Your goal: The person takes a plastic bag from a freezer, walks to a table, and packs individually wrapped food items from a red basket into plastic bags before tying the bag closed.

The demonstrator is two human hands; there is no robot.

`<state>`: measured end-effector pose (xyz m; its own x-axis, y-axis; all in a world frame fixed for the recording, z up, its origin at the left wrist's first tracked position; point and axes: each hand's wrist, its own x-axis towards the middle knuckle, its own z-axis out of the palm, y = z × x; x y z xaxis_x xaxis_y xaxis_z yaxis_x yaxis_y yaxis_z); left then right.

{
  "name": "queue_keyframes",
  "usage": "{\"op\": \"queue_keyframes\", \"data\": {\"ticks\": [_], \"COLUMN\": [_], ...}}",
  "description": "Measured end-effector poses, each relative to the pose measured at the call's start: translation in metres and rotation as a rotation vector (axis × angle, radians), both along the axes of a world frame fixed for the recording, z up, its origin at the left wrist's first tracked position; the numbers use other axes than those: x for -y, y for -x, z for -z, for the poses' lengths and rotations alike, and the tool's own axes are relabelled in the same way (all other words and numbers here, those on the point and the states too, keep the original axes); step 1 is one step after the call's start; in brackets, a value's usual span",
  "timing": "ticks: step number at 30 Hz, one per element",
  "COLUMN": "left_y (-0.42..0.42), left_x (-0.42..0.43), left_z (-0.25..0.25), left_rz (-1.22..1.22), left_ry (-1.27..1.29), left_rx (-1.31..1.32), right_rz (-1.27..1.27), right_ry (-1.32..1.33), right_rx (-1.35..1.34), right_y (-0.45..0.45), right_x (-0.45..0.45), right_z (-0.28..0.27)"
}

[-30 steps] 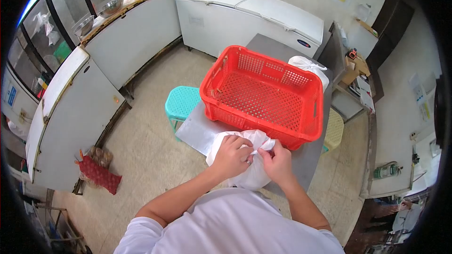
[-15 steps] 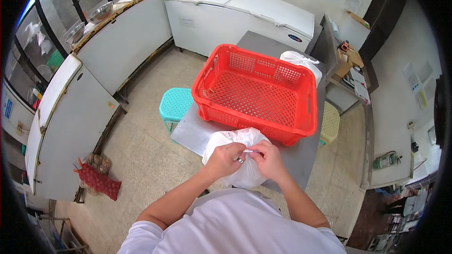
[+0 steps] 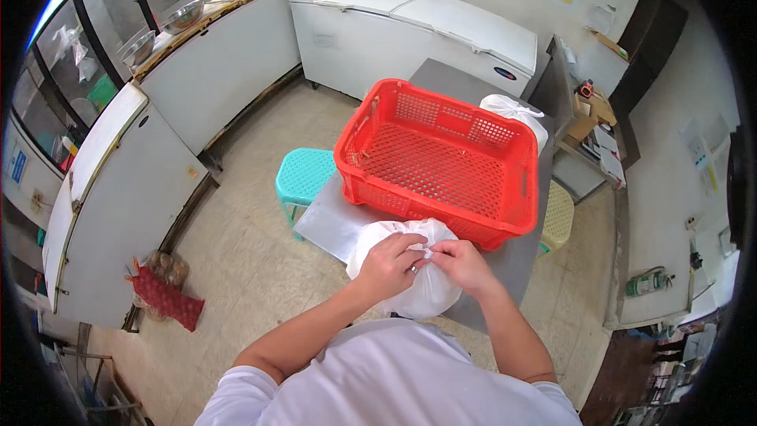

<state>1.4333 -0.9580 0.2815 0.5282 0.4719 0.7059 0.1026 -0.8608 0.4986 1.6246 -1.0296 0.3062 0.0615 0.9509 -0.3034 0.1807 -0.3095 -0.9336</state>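
A full white plastic bag (image 3: 422, 297) sits at the near edge of the grey metal table (image 3: 327, 225), its top gathered and twisted. My left hand (image 3: 388, 267), with a ring on one finger, pinches the gathered plastic from the left. From the right, my right hand (image 3: 465, 267) closes finger and thumb on the same bunched part. The fingertips of both hands nearly meet there. Just beyond the bag stands a red perforated plastic crate (image 3: 434, 170) with nothing in it. What the bag contains is hidden.
Another tied white bag (image 3: 512, 110) lies behind the crate. A turquoise stool (image 3: 306, 177) stands left of the table, a yellow stool (image 3: 558, 217) right. White chest freezers (image 3: 418, 31) line the back. A red mesh sack (image 3: 167, 298) rests on the floor at left.
Both hands have shifted slightly on the bag's gathered top and still pinch it. The whole view has moved a little, so the crate and table appear lower and further right.
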Motion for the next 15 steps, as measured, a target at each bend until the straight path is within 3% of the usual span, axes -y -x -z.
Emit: {"op": "queue_keyframes", "data": {"ticks": [5,10,15], "left_y": [0.002,0.03,0.076], "left_x": [0.001,-0.009,-0.018], "left_z": [-0.012,0.014,0.019], "left_rz": [0.005,-0.097,-0.292], "left_ry": [-0.046,0.135,0.275], "left_rx": [-0.143,-0.334,-0.183], "right_rz": [0.028,0.2,0.099], "right_ry": [-0.196,-0.318,-0.48], "right_rx": [0.459,0.802,0.888], "right_y": [-0.013,-0.027,0.019], "right_x": [0.004,0.007,0.011], "right_z": [0.007,0.04,-0.015]}}
